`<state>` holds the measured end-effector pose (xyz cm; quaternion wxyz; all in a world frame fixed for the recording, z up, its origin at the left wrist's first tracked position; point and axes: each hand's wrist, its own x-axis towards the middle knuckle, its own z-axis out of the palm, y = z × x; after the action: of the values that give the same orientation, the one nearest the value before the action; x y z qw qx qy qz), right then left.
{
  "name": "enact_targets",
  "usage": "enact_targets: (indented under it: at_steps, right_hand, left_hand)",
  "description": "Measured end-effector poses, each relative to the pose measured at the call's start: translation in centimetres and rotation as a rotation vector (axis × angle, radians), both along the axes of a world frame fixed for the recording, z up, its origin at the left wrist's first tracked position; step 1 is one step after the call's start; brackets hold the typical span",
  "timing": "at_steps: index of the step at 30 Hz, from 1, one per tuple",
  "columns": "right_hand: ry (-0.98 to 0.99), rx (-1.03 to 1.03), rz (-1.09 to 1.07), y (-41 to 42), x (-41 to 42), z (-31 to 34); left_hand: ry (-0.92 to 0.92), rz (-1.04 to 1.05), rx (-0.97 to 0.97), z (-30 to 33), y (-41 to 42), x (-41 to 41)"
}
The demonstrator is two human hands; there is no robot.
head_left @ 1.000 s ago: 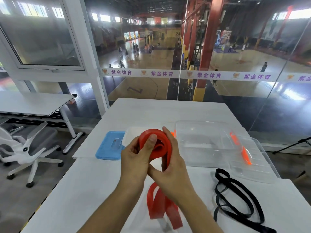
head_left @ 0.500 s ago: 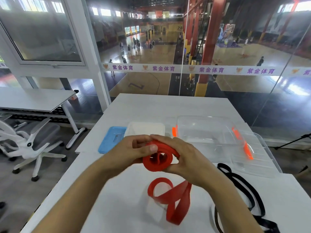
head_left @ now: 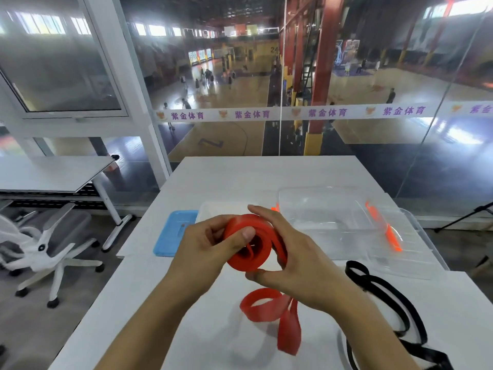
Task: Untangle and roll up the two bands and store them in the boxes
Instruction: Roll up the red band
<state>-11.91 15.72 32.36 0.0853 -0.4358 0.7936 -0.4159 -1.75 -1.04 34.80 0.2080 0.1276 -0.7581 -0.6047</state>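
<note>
Left hand point(head_left: 205, 247): centre frame, fingers curled round the red band's coil, thumb pressed on its face.
Right hand point(head_left: 298, 259): just right of centre, fingers wrapped over the coil's top and right side, thumb under it.
Red band point(head_left: 249, 244): partly rolled, held above the table point(head_left: 240, 172); loose tail loops on the table at lower centre.
Black band point(head_left: 386, 295): unrolled, lower right.
Boxes: clear box point(head_left: 328, 209) right of centre; white box point(head_left: 218, 209) behind the hands, blue lid point(head_left: 170, 236) to its left.

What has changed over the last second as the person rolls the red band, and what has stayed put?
Both hands, left hand and right hand, lowered the red band roll toward the table and kept winding; its loose tail is shorter. The black band, blue lid and clear box stayed where they were.
</note>
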Motion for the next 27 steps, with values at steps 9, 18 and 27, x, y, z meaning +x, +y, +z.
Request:
enact_targets:
  at_steps: [9, 18, 27]
  right_hand:
    - [-0.049, -0.298, -0.252, -2.8, 4.3, -2.7]
    - [0.040, -0.141, -0.136, -1.8, 2.0, -1.7]
    - [0.150, 0.076, 0.095, -1.7, 2.2, 1.6]
  left_hand:
    - [0.167, 0.239, 0.231, -1.2, 2.8, -0.4]
    - [0.043, 0.030, 0.443, -2.1, 0.7, 0.3]
    - [-0.208, -0.214, -0.135, 1.8, -3.2, 1.4]
